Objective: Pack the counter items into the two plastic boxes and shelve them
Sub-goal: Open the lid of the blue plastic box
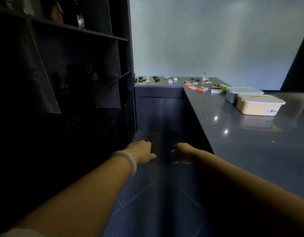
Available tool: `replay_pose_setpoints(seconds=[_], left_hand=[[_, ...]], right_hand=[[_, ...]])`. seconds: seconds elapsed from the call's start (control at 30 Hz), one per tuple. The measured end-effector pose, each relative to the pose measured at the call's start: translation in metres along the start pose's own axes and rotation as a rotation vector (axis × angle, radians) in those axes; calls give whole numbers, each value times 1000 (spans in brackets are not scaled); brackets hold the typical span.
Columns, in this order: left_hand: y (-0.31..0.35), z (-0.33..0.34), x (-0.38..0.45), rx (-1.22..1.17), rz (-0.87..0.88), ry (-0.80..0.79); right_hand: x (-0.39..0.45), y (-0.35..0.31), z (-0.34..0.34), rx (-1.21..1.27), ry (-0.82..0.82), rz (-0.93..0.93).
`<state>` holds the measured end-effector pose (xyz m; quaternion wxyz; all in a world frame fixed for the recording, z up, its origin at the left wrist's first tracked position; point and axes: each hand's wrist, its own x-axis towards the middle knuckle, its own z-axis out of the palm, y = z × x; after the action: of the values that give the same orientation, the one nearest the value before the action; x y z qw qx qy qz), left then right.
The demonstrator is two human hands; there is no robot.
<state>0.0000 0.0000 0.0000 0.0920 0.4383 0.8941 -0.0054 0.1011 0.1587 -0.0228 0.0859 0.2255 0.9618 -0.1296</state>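
Two lidded plastic boxes stand on the dark counter (246,142) at the right: an orange box (259,104) in front and a grey-blue box (243,94) behind it. Small items lie scattered further back, among them orange packets (202,89), a small bottle with a red cap (204,79), white pieces (170,81) and dark objects (156,79). My left hand (142,150), with a pale bangle on its wrist, and my right hand (181,152) hang over the floor with fingers loosely curled, holding nothing. Both are well short of the boxes.
A tall dark shelf unit (62,74) fills the left side, with dim objects on its shelves. The counter forms an L along the back wall and right side. A dark tiled floor aisle (156,202) runs between shelf and counter.
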Motion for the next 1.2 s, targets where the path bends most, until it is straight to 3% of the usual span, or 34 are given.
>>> replay_pose_setpoints(seconds=[0.57, 1.2], left_hand=[[-92, -2, 270, 27, 127, -128], [-9, -67, 662, 96, 366, -100]], right_hand=[[248, 41, -25, 125, -12, 207], [523, 256, -138, 275, 47, 407]])
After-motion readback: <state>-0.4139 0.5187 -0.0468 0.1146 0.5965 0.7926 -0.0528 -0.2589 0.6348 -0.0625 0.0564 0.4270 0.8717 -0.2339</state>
